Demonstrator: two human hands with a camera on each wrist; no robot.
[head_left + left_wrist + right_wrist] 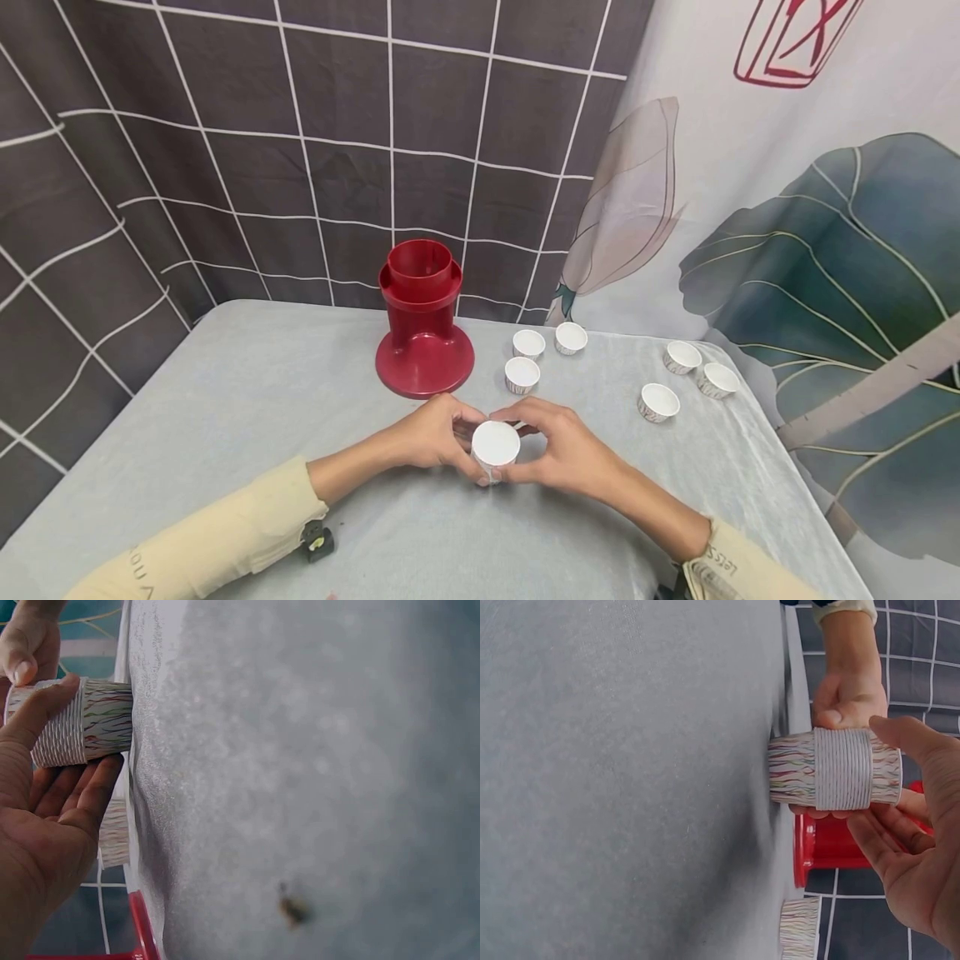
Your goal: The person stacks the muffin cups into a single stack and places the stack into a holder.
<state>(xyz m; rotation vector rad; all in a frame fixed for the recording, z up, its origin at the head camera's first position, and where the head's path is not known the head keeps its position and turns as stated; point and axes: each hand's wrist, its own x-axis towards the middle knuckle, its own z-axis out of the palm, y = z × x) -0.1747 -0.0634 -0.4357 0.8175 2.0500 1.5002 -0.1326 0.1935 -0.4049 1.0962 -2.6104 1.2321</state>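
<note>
A stack of white paper baking cups (843, 769) with colored streaks stands upright on the cloth between both hands in the head view. Its rims nest in a ribbed band, and the top cup (887, 769) sits raised above that band. My left hand (431, 437) grips the stack from the left, thumb on the near side and fingers behind it. From the other side my right hand (562, 446) pinches near the top cup, its thumb (892, 731) close to where that cup leaves the band.
Behind the hands stands a red plastic stand (425, 367) with a round open tube on top. Three single baking cups (522, 375) sit to its right, and three more cups (659, 402) are farther right. A dark gridded curtain (337, 167) hangs behind the table (247, 375).
</note>
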